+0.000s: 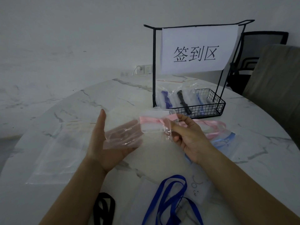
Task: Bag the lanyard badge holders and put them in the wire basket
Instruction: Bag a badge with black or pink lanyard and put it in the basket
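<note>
My left hand (105, 142) holds a clear plastic bag (123, 137) with its mouth toward the right. My right hand (186, 133) pinches a badge holder wrapped in its pink lanyard (154, 122) at the bag's mouth. The holder sits partly inside the bag. The black wire basket (209, 109) stands behind my hands and holds several bagged holders with blue and black lanyards.
A stack of clear bags (55, 153) lies at the left on the marble table (259, 151). A blue lanyard holder (172, 200) and a black lanyard (103, 208) lie near me. Pink and light-blue lanyards (222, 135) lie at the right. A paper sign (196, 49) hangs on the basket frame. Chairs stand at the back right.
</note>
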The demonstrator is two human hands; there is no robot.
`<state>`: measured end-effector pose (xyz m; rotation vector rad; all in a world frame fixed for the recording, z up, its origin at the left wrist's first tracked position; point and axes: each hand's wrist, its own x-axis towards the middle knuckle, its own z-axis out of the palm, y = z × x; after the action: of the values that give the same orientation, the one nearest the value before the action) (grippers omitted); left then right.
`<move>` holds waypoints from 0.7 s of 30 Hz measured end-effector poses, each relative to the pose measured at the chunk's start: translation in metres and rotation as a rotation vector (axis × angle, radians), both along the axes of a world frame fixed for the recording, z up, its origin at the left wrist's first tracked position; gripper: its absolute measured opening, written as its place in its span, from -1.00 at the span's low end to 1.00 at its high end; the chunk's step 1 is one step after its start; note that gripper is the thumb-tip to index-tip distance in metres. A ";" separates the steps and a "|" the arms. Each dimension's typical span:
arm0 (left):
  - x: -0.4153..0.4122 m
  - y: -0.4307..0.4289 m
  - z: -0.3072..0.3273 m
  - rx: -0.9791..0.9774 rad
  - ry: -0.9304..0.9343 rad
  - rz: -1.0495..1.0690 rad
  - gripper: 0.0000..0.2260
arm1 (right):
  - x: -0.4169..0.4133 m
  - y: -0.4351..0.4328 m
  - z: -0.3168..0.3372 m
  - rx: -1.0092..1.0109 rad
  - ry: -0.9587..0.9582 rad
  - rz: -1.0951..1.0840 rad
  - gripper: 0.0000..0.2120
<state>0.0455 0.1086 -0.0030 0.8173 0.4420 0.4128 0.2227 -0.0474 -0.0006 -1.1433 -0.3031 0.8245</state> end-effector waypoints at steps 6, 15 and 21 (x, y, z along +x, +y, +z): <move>0.011 -0.005 -0.007 -0.098 -0.118 -0.056 -0.17 | -0.002 0.002 -0.002 0.015 -0.081 0.003 -0.75; 0.008 -0.010 -0.004 -0.021 -0.252 -0.188 -0.07 | -0.005 -0.001 0.000 -0.102 -0.351 -0.020 -0.93; 0.007 -0.014 -0.001 0.008 -0.203 -0.226 -0.27 | -0.001 -0.002 0.000 -0.206 -0.332 -0.037 -0.81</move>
<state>0.0526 0.0950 -0.0037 0.8143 0.1573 0.2837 0.2219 -0.0497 -0.0003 -1.4785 -0.4780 0.6416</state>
